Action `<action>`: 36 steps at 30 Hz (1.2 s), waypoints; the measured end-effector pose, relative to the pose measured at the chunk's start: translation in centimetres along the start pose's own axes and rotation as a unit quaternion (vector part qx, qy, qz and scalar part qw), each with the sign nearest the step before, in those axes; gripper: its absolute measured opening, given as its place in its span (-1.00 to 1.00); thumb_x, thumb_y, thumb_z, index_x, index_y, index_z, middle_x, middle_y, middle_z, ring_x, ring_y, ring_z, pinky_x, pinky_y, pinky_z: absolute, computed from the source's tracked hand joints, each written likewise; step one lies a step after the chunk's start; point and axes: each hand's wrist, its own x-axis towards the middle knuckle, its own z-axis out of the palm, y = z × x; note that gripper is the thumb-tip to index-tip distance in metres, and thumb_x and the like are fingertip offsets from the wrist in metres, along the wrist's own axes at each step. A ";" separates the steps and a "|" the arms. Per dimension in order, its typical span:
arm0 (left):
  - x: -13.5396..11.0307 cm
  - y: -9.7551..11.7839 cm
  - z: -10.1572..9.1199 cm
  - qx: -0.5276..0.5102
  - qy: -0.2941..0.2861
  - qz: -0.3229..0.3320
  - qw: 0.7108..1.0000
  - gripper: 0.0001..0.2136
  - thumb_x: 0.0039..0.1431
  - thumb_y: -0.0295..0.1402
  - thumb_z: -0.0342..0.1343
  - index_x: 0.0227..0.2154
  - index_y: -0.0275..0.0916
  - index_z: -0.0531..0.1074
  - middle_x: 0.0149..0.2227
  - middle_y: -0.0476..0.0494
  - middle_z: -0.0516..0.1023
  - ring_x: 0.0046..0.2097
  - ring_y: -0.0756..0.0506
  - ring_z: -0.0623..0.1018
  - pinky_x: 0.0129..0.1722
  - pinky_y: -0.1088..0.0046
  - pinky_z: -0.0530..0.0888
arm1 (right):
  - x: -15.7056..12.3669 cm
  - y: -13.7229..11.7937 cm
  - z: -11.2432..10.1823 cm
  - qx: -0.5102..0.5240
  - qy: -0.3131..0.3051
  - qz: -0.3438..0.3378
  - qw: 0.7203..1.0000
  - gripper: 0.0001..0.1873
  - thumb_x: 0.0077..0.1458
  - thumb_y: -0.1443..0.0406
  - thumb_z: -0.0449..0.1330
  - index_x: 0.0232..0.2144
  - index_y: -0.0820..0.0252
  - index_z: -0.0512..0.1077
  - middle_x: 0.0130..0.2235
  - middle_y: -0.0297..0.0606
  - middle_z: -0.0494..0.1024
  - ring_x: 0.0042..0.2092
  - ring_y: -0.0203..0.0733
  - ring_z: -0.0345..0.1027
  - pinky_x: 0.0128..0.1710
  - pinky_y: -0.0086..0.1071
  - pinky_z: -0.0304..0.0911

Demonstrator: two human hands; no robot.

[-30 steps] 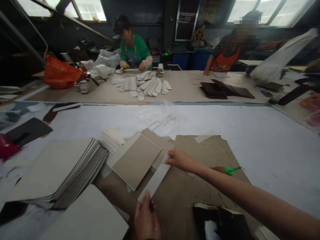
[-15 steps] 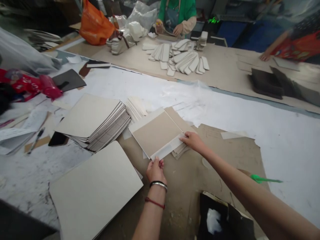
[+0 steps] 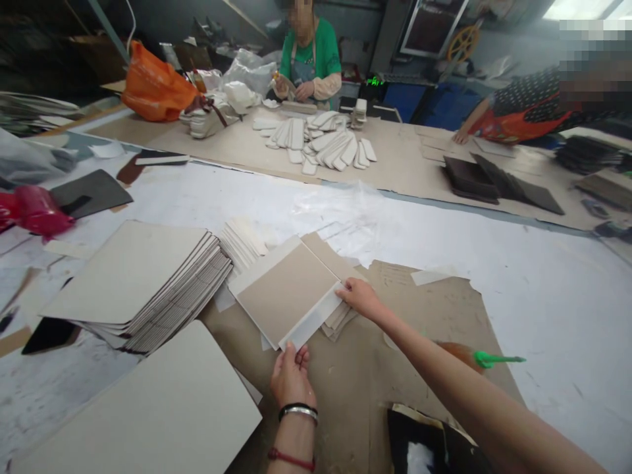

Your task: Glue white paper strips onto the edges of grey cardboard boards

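Observation:
A tan board [image 3: 291, 283] with pale strips along two opposite edges lies at an angle on brown paper in the head view. Along its near edge runs a white strip [image 3: 312, 317]. My left hand [image 3: 292, 375] pinches the strip's near left end between thumb and fingers. At the other end, my right hand [image 3: 360, 297] has its fingers closed on the strip by the board's corner. Beneath the board, smaller tan pieces [image 3: 336, 317] stick out on the right, and another tan piece [image 3: 328, 255] shows past its far edge.
Stacked pale boards [image 3: 133, 273] and a large pale board [image 3: 148, 408] lie to the left. A bottle with a green nozzle [image 3: 486, 359] lies by my right forearm, near a black container [image 3: 424, 441]. Across the table, two people work around piled pale pieces [image 3: 316, 139] and dark sheets [image 3: 469, 179].
The view has tilted up and turned right, so the table's things appear shifted left and lower. Both hands stay at the strip's two ends, with little visible change in the board.

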 end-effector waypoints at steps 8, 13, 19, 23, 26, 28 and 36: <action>0.3 -0.1 -0.1 -0.011 -0.002 0.002 1.000 -0.95 0.14 -0.45 0.07 -0.37 -0.35 0.36 -0.46 0.03 0.43 -0.46 0.07 0.44 -0.46 0.52 0.44 | 0.3 0.0 0.2 0.000 -0.010 -0.002 1.000 -0.78 0.16 0.23 0.07 -0.44 0.27 0.37 -0.46 -0.34 0.43 -0.41 -0.28 0.29 -0.37 -0.39 0.14; 0.7 -0.4 -0.2 -0.018 0.002 0.008 1.000 -0.93 0.14 -0.43 0.07 -0.35 -0.35 0.37 -0.46 0.02 0.43 -0.46 0.06 0.45 -0.44 0.50 0.45 | 0.5 0.0 0.4 -0.007 -0.016 -0.010 1.000 -0.76 0.15 0.24 0.04 -0.45 0.28 0.39 -0.48 -0.26 0.45 -0.40 -0.25 0.28 -0.43 -0.43 0.01; 0.6 -0.4 -0.2 -0.014 -0.002 0.014 1.000 -0.92 0.14 -0.43 0.08 -0.35 -0.35 0.37 -0.45 0.02 0.44 -0.45 0.06 0.45 -0.43 0.49 0.45 | 0.5 0.1 0.7 -0.021 -0.005 -0.001 1.000 -0.76 0.15 0.22 0.04 -0.41 0.27 0.39 -0.38 -0.21 0.48 -0.32 -0.21 0.30 -0.41 -0.42 0.02; 0.4 -0.2 -0.1 -0.010 -0.002 0.012 1.000 -0.93 0.14 -0.44 0.07 -0.36 -0.35 0.37 -0.45 0.02 0.44 -0.45 0.06 0.46 -0.43 0.49 0.45 | 0.6 0.2 0.8 -0.021 -0.003 0.007 1.000 -0.74 0.16 0.17 0.06 -0.37 0.26 0.39 -0.36 -0.28 0.45 -0.31 -0.23 0.31 -0.32 -0.35 0.16; 0.3 0.0 0.0 -0.008 -0.001 0.007 1.000 -0.96 0.14 -0.47 0.06 -0.38 -0.35 0.36 -0.45 0.02 0.44 -0.45 0.07 0.45 -0.45 0.52 0.45 | 0.6 0.4 0.9 -0.013 -0.003 0.011 1.000 -0.72 0.17 0.14 0.07 -0.35 0.26 0.39 -0.34 -0.29 0.46 -0.30 -0.23 0.33 -0.26 -0.29 0.22; 0.2 0.1 0.1 -0.007 -0.002 0.005 1.000 -0.97 0.14 -0.48 0.06 -0.39 -0.36 0.36 -0.45 0.02 0.44 -0.45 0.07 0.45 -0.46 0.53 0.44 | 0.6 0.5 0.9 -0.005 -0.003 0.012 1.000 -0.71 0.18 0.13 0.06 -0.33 0.26 0.39 -0.33 -0.28 0.46 -0.28 -0.22 0.35 -0.24 -0.26 0.25; 0.0 0.2 0.1 -0.003 -0.009 0.021 1.000 -0.96 0.14 -0.48 0.07 -0.39 -0.36 0.35 -0.47 0.03 0.44 -0.46 0.08 0.46 -0.50 0.59 0.45 | 0.5 0.8 0.7 0.033 -0.011 0.018 0.999 -0.70 0.18 0.13 0.06 -0.30 0.27 0.39 -0.31 -0.27 0.46 -0.25 -0.21 0.36 -0.22 -0.23 0.28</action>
